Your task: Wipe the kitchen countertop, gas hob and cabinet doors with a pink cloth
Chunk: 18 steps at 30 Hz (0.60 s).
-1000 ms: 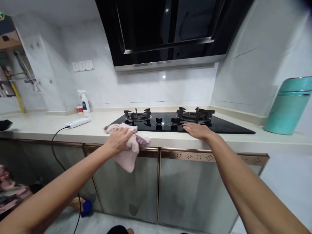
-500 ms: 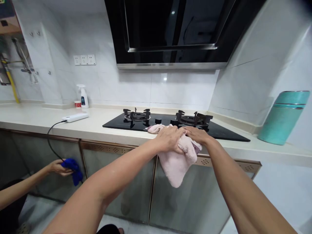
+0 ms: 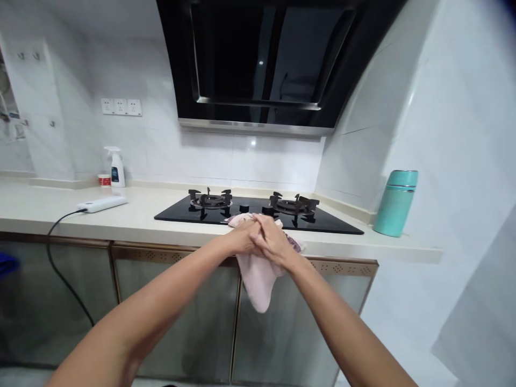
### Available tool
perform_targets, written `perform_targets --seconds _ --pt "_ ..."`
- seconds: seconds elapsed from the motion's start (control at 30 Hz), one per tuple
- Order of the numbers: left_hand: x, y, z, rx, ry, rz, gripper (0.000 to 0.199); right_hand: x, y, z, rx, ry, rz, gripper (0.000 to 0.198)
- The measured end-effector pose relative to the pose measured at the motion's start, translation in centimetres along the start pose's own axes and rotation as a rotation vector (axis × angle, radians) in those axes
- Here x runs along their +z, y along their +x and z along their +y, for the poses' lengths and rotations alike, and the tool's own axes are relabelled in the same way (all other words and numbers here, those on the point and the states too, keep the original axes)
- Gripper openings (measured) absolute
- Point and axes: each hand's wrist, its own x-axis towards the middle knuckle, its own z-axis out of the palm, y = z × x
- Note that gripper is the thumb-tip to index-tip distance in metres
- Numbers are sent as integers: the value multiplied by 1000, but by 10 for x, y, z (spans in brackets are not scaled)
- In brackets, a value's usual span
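Observation:
A pink fluffy cloth (image 3: pixel 260 285) is bunched at the front edge of the black gas stove (image 3: pixel 173 215), and its lower part hangs down in front of the counter. My left hand (image 3: pixel 244 237) grips the cloth from the left. Against it, partly overlapping, my right hand (image 3: pixel 273 241) is closed on the cloth too, its fingers pointing left. Some fingertips of both hands are hidden by each other and by the folds. Behind the hands stand the left burner (image 3: pixel 212 200) and the right burner (image 3: pixel 294 206).
A black range hood (image 3: pixel 258 64) overhangs the stove. To the right stands a teal canister (image 3: pixel 396 204). On the left counter are a white power strip (image 3: pixel 102 204) with a hanging black cable, a spray bottle (image 3: pixel 116 169) and a red-and-white tub (image 3: pixel 104 180). Blue cloth (image 3: pixel 7 263) shows at the left edge.
My view has swung right, so the other person's arm is out of sight. My hands have drawn closer together, the right now overlapping the left, and the cloth is bunched more tightly.

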Motion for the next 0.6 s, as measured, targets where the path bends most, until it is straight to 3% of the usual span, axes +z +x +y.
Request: perform_targets --seconds 0.07,0.17,0.3,0.47,0.6 --pt "-18 -25 -21 -88 7 -2 62 9 -2 -6 -57 -103 -20 72" --pt "-49 -66 -64 -347 58 67 38 18 0 -14 -56 -298 -19 76" --pt "-68 -104 -110 -654 118 121 47 39 21 -40 -37 -432 -18 61" --pt "-58 -115 -120 -721 87 -5 57 75 47 -71 -170 -393 -15 53" --pt "-60 -114 -120 -742 92 -119 61 81 36 -57 -207 -379 52 58"
